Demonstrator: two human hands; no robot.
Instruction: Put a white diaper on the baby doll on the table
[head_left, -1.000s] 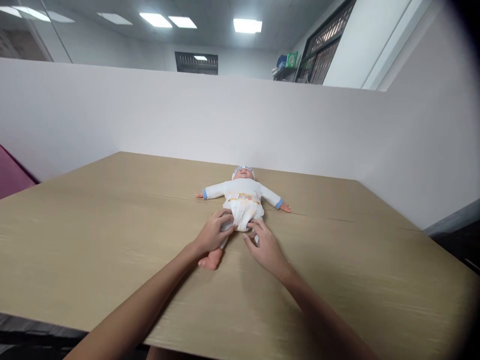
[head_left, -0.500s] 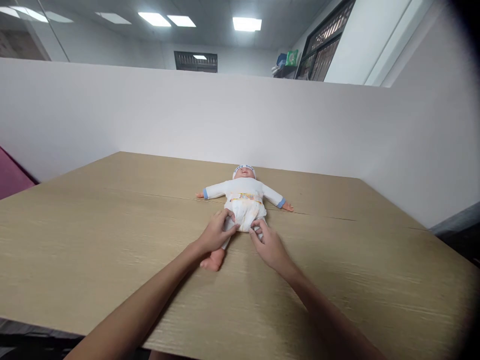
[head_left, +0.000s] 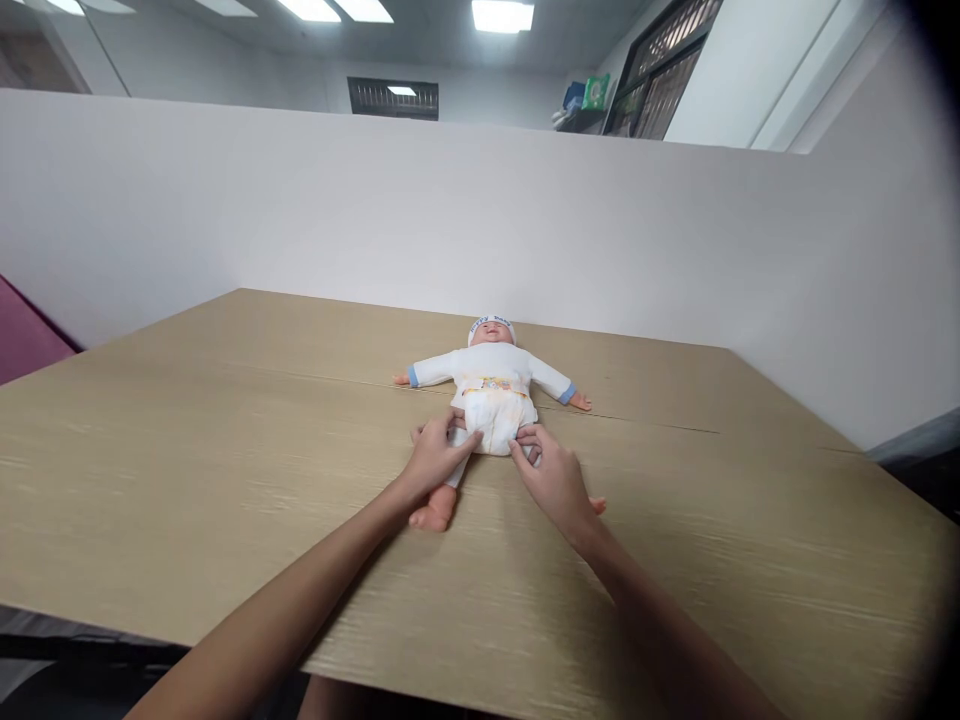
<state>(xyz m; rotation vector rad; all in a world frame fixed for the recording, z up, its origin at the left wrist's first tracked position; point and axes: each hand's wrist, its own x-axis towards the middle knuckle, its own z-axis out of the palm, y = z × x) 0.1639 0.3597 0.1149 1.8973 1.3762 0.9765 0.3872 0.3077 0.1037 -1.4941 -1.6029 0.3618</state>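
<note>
A baby doll [head_left: 491, 362] lies on its back with arms spread, its head toward the wall. It wears a white top with blue cuffs and a printed headband. Around its hips is a white diaper [head_left: 496, 418] with a coloured strip at the waist. My left hand [head_left: 439, 450] pinches the diaper's edge at the leg on the left side. On the right side my right hand [head_left: 547, 470] has its fingers curled on the opposite leg edge. One foot of the doll shows below my left wrist; the other is mostly hidden behind my right hand.
The doll lies on a wide wood-coloured table [head_left: 262, 450] with a seam across it. Behind rises a white partition wall [head_left: 375, 210]. A pink panel [head_left: 30, 335] stands at the far left. Beyond the wall, a shelf holds a green package [head_left: 596, 92].
The view has tilted down slightly. Both hands stay at the diaper's leg edges, with only small finger shifts. A bit of the doll's other foot now shows beside my right wrist.
</note>
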